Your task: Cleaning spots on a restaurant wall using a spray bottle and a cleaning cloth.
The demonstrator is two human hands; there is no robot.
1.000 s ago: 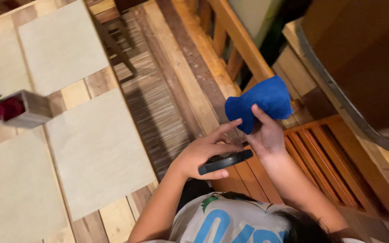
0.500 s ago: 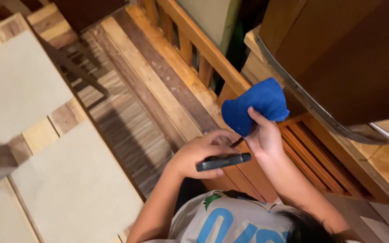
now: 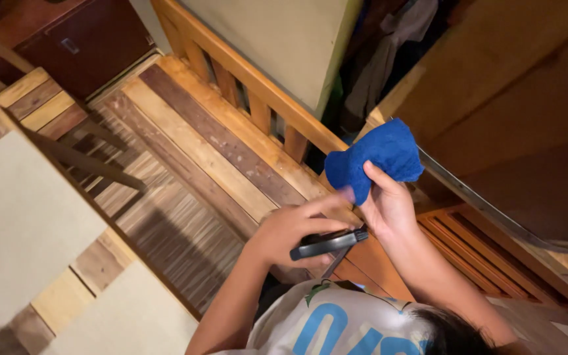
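A wooden floor (image 3: pixel 185 171) of mixed planks fills the view, with pale mats (image 3: pixel 21 217) lying on it at the left. A wooden rail (image 3: pixel 251 92) with short slats runs diagonally above the hands, and a slatted panel (image 3: pixel 481 256) lies to the right. The right hand (image 3: pixel 389 207) is clamped on a bunched blue cloth (image 3: pixel 376 158), raised near the rail. The left hand (image 3: pixel 290 230) is closed around a dark phone (image 3: pixel 327 243), held flat just beside the right hand, one finger reaching toward the cloth.
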